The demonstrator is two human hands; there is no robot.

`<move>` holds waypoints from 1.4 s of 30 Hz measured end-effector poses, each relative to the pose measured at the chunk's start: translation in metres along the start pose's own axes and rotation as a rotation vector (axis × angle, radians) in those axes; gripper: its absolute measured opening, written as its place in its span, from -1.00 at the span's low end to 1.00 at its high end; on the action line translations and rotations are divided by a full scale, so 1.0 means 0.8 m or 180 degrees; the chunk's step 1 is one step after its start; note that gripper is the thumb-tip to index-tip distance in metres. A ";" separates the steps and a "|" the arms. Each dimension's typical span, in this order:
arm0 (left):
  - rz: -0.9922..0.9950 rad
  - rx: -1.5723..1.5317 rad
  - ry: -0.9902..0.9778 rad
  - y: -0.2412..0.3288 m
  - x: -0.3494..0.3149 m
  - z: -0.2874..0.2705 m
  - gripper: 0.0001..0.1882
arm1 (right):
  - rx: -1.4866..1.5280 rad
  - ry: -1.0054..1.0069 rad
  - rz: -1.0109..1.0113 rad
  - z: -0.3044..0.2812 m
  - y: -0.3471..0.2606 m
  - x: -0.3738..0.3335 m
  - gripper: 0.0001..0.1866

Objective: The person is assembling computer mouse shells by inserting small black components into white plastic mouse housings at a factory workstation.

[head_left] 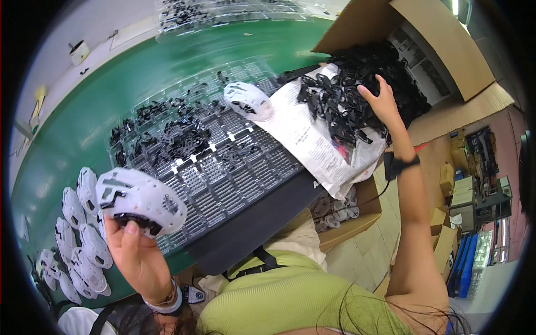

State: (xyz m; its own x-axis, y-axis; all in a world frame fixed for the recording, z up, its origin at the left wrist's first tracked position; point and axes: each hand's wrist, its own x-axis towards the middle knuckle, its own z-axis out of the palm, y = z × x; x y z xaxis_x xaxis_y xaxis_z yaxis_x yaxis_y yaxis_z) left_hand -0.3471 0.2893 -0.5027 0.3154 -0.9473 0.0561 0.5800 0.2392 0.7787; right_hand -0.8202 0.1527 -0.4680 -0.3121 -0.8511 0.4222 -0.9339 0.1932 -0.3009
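My left hand (137,259) is closed on a white translucent plastic shell (146,194), its thumb pressed against a black part along the shell's lower edge. Over at the right, my right hand (383,104) is raised above a heap of black plastic parts (335,111), thumb and fingers apart with nothing visible between them. The heap spills out of an open cardboard box (446,50) onto a printed white bag (301,137). Another white shell (248,101) lies at the bag's left edge.
Clear compartment trays (245,178) in the middle carry small black pieces (173,137). Several white shells (92,245) stand on the green table (67,134) at left. Below the table edge sits a carton (357,220) of bagged pieces. More trays (223,14) lie at the back.
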 end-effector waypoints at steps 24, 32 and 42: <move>-0.0355 0.0070 -0.0251 -0.025 0.001 -0.019 -0.75 | -0.0174 -0.1397 -0.0613 0.077 0.062 0.027 -0.30; 0.0038 0.0103 0.0217 -0.004 -0.021 -0.066 -0.71 | -0.0529 -0.0197 -0.0890 0.094 0.108 0.037 -0.40; 0.0584 0.0625 0.0374 -0.012 -0.053 -0.122 -0.74 | 0.2344 -0.1612 -0.0757 -0.062 -0.223 0.016 -0.56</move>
State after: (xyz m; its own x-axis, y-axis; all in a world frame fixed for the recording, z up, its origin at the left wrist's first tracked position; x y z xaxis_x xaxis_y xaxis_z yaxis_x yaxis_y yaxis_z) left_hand -0.2925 0.3478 -0.5740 0.4930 -0.8582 0.1434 0.3523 0.3476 0.8689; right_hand -0.6665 0.1311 -0.3668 0.1494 -0.9740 0.1705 -0.5630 -0.2255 -0.7951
